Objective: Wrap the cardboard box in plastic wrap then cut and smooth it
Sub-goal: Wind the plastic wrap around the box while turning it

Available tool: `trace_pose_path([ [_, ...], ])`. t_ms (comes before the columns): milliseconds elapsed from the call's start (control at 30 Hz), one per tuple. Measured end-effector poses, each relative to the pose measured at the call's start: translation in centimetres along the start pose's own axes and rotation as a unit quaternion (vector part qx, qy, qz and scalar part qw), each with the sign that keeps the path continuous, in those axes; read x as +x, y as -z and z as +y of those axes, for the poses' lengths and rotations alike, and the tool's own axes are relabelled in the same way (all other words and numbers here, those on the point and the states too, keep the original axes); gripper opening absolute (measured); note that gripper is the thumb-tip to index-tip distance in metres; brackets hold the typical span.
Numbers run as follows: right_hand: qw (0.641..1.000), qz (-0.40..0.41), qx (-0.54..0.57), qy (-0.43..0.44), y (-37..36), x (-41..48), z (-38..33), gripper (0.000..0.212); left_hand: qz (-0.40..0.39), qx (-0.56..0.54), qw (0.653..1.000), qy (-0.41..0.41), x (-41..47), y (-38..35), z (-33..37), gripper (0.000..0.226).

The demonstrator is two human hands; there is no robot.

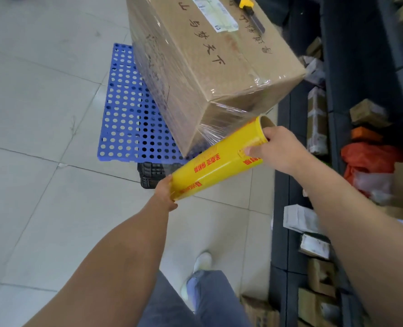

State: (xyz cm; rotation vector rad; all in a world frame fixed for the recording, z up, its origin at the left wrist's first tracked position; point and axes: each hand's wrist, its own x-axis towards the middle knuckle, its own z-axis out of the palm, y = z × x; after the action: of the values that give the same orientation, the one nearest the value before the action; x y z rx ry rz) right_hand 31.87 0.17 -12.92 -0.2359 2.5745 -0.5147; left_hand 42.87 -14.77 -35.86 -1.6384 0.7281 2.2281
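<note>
Gripping the roll: left hand half hidden behind it, right hand plain; box cropped.

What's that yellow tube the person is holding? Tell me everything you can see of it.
The roll of plastic wrap is a yellow tube with red lettering and a hollow core open at its upper end. It is tilted, lower end nearer the person. The left hand grips the lower end, the right hand the upper. Clear film stretches from it onto the near corner of the cardboard box.
</note>
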Motion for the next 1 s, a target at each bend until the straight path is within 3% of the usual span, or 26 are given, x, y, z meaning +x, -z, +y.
trace_pose_path([
  [267,0.991,-0.015,-0.05,0.124,2.2,2.0,1.8,0.042,0.062,-0.12,0.991,-0.008,-0.5,-4.3,-3.9,0.066],
  [433,0.989,-0.051,-0.069,0.122,3.2,3.1,3.1,0.028,0.063,-0.115,0.991,-0.016,-0.4,-4.7,-4.2,0.08],
  [600,0.984,-0.092,-0.111,0.105,3.8,3.8,4.1,0.039,0.062,-0.095,0.993,-0.014,0.3,-5.5,-4.5,0.059],
  [767,0.989,-0.059,-0.085,0.109,3.6,3.6,4.8,0.048,0.069,-0.082,0.994,-0.001,-0.3,-6.1,-4.9,0.026],
  [833,0.986,-0.066,-0.094,0.119,3.9,3.6,5.2,0.043,0.079,-0.09,0.993,-0.005,-0.4,-6.4,-5.2,0.024],
  [900,0.986,-0.085,-0.081,0.121,4.3,3.6,5.8,0.033,0.085,-0.112,0.99,-0.011,-0.7,-6.7,-5.6,0.036],
  [1000,0.985,-0.088,-0.077,0.129,5.2,3.6,6.9,0.036,0.084,-0.13,0.988,-0.029,-0.5,-7.3,-6.7,0.079],
])
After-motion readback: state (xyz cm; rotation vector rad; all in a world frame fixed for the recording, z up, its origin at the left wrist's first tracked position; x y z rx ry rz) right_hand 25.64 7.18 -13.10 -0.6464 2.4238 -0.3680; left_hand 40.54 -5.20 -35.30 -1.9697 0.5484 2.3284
